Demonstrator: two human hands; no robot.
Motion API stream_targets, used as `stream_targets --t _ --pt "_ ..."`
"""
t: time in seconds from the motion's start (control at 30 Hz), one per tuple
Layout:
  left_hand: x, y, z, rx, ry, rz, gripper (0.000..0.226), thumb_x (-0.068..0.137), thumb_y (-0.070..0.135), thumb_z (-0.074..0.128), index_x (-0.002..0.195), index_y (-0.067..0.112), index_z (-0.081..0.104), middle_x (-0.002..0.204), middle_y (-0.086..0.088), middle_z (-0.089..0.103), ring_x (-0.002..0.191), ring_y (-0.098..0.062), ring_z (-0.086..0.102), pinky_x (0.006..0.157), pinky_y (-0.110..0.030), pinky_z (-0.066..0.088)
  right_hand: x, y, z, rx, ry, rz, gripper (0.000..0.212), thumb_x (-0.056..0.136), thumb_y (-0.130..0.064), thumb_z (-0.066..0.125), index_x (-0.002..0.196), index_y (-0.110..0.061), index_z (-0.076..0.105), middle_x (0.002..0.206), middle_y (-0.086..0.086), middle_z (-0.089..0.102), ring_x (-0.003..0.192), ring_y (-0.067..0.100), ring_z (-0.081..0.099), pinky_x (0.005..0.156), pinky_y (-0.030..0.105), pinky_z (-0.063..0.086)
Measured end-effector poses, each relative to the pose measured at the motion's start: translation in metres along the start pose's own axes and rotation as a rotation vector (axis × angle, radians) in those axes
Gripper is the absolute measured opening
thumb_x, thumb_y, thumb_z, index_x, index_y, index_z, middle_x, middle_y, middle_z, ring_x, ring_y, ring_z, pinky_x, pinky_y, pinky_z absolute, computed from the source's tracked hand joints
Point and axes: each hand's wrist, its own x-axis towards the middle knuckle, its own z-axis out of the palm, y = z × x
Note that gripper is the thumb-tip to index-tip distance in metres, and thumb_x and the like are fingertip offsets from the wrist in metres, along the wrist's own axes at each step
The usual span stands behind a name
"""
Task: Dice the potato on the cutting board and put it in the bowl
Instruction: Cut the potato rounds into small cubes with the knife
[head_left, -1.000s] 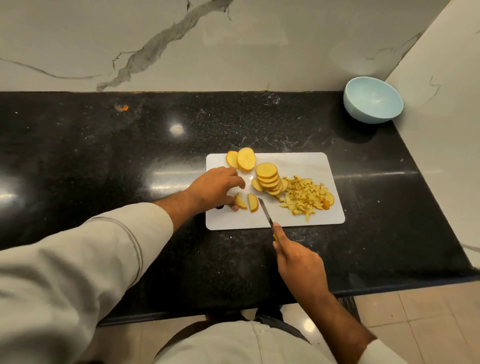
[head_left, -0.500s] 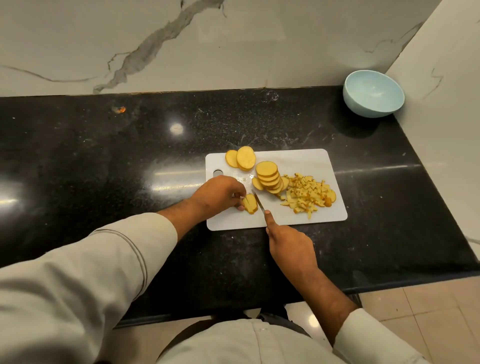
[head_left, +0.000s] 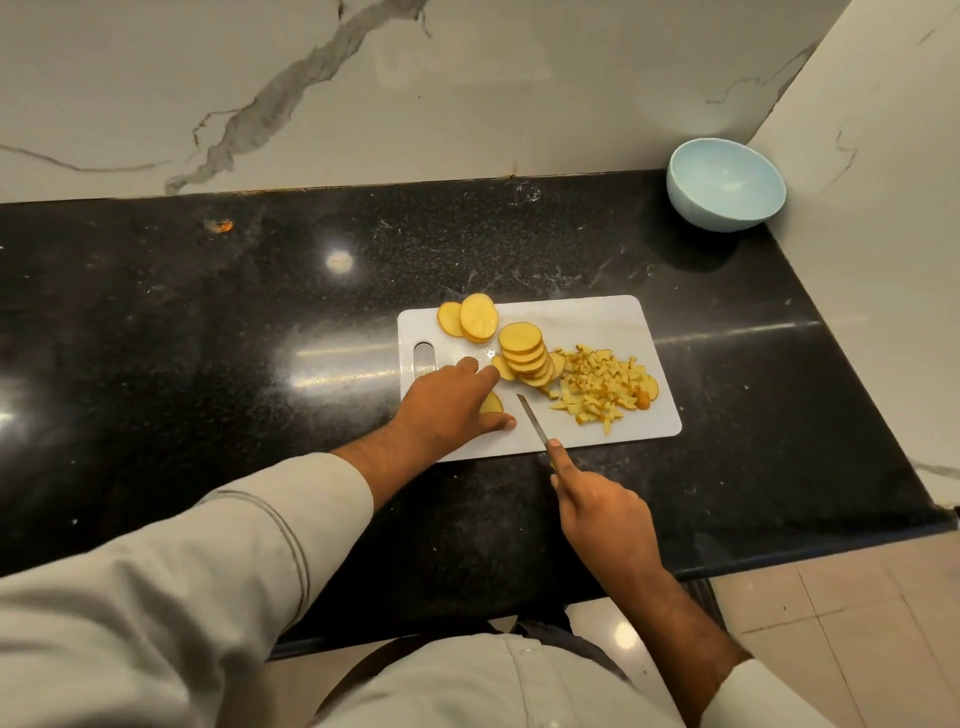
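Now I am reaching my left hand (head_left: 447, 402) across the cutting board (head_left: 587, 322), fingers loosely stretched over a potato slice (head_left: 491, 404).
My right hand (head_left: 605, 512) is gripping one knife (head_left: 532, 418); two loose slices (head_left: 470, 318), one stack (head_left: 525, 353), one diced pile (head_left: 602, 387), one bowl (head_left: 725, 183) sitting well apart.

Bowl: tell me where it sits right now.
The bowl sits at the counter's far right corner against the wall, well beyond the board.

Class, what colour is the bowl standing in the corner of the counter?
Pale blue: the bowl shows best in the head view, the only view given.
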Motion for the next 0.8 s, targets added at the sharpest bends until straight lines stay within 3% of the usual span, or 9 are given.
stream_targets --t 0.33,0.43,0.5,0.6,0.7,0.8 --pt "-0.016 0.026 0.011 -0.109 0.097 -0.358 0.053 0.082 0.066 0.055 0.105 0.019 0.048 0.101 -0.005 0.056 0.089 -0.027 0.060 0.060 -0.031 0.037 0.009 -0.004 -0.007 -0.006 0.022 -0.014 0.052 0.103 -0.037 0.030 0.152 -0.036 0.014 0.085 -0.003 0.058 0.070 0.014 0.057 0.063 0.034 0.052" --pt "-0.019 0.032 0.009 -0.148 0.100 -0.477 0.062 0.076 0.074 0.055 0.106 0.020 0.049 0.102 -0.005 0.056 0.090 -0.027 0.061 0.059 -0.031 0.039 0.010 -0.006 -0.007 0.010 0.009 -0.008 0.052 0.103 -0.037 0.031 0.152 -0.036 0.014 0.085 -0.003 0.058 0.070 0.014 0.057 0.064 0.034 0.053" --pt "-0.018 0.027 0.005 -0.128 0.095 -0.433 0.070 0.073 0.073 0.060 0.117 0.021 0.047 0.111 -0.006 0.052 0.097 -0.029 0.059 0.063 -0.035 0.043 0.008 -0.008 -0.006 0.022 0.006 -0.006 0.052 0.103 -0.038 0.031 0.152 -0.036 0.015 0.085 -0.003 0.058 0.070 0.014 0.058 0.064 0.035 0.053" --pt "-0.009 0.011 -0.005 -0.169 -0.014 -0.201 0.077 0.074 0.058 0.071 0.135 0.023 0.040 0.121 -0.008 0.047 0.109 -0.030 0.053 0.081 -0.040 0.048 0.006 -0.009 -0.005 0.037 -0.001 0.009 0.051 0.102 -0.039 0.032 0.151 -0.035 0.019 0.085 -0.002 0.058 0.071 0.015 0.058 0.065 0.036 0.054" --pt "-0.006 0.000 -0.010 -0.266 -0.016 -0.136 0.066 0.075 0.053 0.073 0.126 0.022 0.045 0.118 -0.005 0.048 0.103 -0.027 0.055 0.081 -0.038 0.049 0.004 -0.008 -0.005 0.057 0.000 0.021 0.051 0.102 -0.039 0.033 0.151 -0.034 0.021 0.085 -0.002 0.059 0.072 0.015 0.059 0.066 0.037 0.055" --pt "-0.009 0.002 -0.005 -0.295 0.052 -0.227 0.065 0.070 0.065 0.069 0.111 0.021 0.045 0.107 -0.002 0.049 0.090 -0.021 0.054 0.073 -0.038 0.051 0.003 -0.008 -0.005 0.081 0.009 0.023 0.050 0.102 -0.039 0.033 0.151 -0.035 0.022 0.084 -0.002 0.059 0.071 0.014 0.059 0.066 0.036 0.055"
